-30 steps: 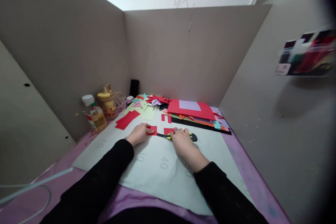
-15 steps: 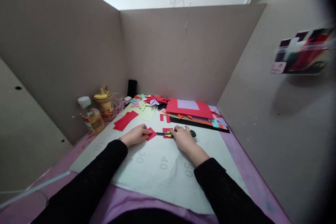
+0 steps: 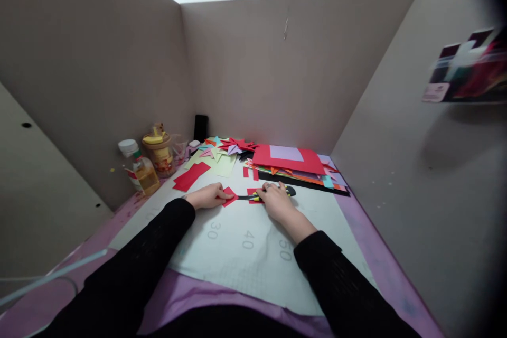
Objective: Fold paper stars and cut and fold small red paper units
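Note:
My left hand [image 3: 208, 196] rests flat on the pale cutting mat [image 3: 253, 243] with its fingertips pressing a small red paper square [image 3: 229, 195]. Just to the right, my right hand [image 3: 275, 199] is closed around black and yellow scissors [image 3: 253, 197], whose blades point left toward that square. A second small red piece [image 3: 253, 191] lies partly under the scissors and my right fingers. Both arms wear black sleeves.
A stack of coloured paper sheets [image 3: 291, 161] topped with red lies behind my hands. Folded paper stars [image 3: 232, 146] sit at the back. Red sheets [image 3: 190, 176], a glue bottle [image 3: 138, 168] and a jar [image 3: 160, 150] stand at the left. Cardboard walls [image 3: 253, 68] enclose the desk.
The red square under my left fingers has turned from square-on to a diamond angle. Both hands stay in nearly the same place; the camera has shifted slightly.

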`<state>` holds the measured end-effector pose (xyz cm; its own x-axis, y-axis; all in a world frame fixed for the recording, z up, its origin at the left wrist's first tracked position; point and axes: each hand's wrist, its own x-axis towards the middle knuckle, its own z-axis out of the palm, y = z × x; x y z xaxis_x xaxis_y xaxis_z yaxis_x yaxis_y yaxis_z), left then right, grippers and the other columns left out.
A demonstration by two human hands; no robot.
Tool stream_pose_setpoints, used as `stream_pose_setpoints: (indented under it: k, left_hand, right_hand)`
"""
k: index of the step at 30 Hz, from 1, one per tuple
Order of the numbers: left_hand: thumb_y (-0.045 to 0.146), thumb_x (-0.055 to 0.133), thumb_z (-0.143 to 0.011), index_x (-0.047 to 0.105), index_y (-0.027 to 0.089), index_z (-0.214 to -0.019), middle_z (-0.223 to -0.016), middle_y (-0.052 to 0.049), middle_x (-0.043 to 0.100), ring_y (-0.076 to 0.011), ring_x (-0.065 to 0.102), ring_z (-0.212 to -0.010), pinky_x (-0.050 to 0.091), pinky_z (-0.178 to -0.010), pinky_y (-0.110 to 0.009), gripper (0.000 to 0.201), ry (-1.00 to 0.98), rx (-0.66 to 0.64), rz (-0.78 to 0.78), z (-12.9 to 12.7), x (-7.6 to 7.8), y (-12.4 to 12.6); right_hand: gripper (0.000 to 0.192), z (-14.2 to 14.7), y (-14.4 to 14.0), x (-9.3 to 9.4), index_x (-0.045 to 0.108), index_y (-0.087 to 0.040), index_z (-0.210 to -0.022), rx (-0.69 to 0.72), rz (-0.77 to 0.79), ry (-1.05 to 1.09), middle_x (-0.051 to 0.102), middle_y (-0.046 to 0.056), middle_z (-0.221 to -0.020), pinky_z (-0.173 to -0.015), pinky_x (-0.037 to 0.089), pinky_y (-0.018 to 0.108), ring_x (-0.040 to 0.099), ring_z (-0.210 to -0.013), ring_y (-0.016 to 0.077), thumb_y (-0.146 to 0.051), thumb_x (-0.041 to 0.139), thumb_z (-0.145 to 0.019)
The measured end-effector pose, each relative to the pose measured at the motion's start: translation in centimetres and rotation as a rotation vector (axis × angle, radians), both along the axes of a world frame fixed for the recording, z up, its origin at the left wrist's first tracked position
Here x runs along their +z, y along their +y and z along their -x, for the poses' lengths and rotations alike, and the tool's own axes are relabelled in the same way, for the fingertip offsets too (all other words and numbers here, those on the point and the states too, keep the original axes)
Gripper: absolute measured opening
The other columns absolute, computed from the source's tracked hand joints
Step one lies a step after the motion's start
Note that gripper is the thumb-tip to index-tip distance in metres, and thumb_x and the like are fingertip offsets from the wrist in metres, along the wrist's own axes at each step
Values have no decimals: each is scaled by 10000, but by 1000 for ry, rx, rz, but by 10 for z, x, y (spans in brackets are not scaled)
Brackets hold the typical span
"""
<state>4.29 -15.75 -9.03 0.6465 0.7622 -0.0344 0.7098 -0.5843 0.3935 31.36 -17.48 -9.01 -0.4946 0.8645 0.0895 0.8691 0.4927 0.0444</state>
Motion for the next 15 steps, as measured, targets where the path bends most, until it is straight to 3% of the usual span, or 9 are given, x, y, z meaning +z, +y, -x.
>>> stream_pose_setpoints:
  k: [15]
  left_hand:
    - [398,458,-881,677,267,-1142,-868,-26,515,-125,461,-686,359,-670,-212,366,12,0,46,1,-3,6]
  right_hand:
    - [314,10,-10,7,608,-200,-1076,19,-16,-23,557,152,-1146,-972,214,508,505,-1026,280,-138,363,-890]
